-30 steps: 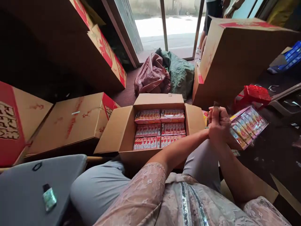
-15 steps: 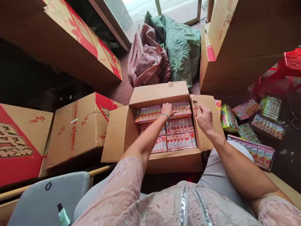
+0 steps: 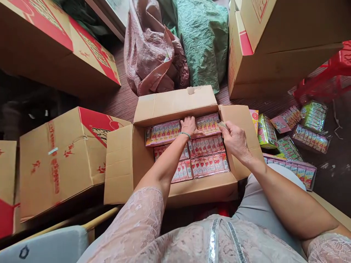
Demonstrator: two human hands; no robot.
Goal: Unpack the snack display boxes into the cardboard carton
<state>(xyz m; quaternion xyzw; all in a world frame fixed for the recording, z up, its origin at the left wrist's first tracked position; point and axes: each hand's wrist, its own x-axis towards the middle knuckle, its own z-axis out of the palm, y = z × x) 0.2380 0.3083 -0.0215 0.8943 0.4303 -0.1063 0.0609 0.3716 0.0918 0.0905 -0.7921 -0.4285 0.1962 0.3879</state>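
Observation:
An open cardboard carton (image 3: 201, 190) in front of me holds rows of clear-wrapped packs of small pink and yellow boxes (image 3: 210, 166). Reaching into its back row, my left hand (image 3: 189, 126) lies with fingers spread, touching the packs near the gap between two of them. A green bracelet circles that wrist. My right hand (image 3: 234, 138) is closed in a pinch at the carton's right side, beside the upright right flap (image 3: 240, 113). A small, pale, thin edge pokes from its fingertips above the back right pack (image 3: 208, 123); what it is I cannot make out.
Loose wrapped packs (image 3: 311, 140) lie on the floor at right, near a red stool (image 3: 326, 75). A taped carton (image 3: 61, 157) stands left, larger cartons (image 3: 274, 73) behind right. Pink (image 3: 156, 54) and green sacks (image 3: 203, 44) fill the back. A grey chair (image 3: 55, 243) is front left.
My right hand has moved from the right flap inward and slightly down, over the back right pack. My left hand stays on the back row. The view has shifted.

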